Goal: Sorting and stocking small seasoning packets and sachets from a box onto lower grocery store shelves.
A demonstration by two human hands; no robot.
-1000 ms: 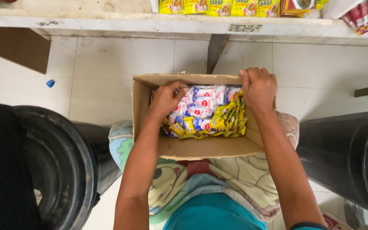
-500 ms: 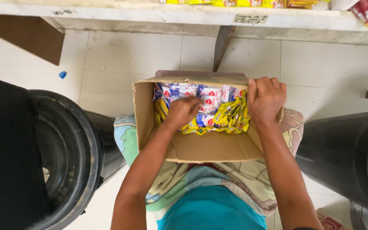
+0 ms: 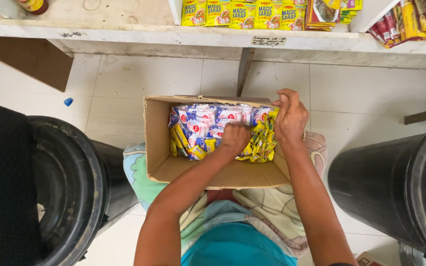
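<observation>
left fingers [image 3: 232, 138] closed on sachets [image 3: 198, 123] | right fingers [image 3: 288, 111] gripping box [image 3: 156, 143] rim

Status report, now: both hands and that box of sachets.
Left hand inside cardboard box, closed on sachets. Right hand grips the box's right wall. Nothing in the way.

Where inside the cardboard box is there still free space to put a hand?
The bare bottom of the box is free along its left wall and near edge. The far part is crowded with sachets, where the left hand digs. The right hand grips the right wall.
</observation>
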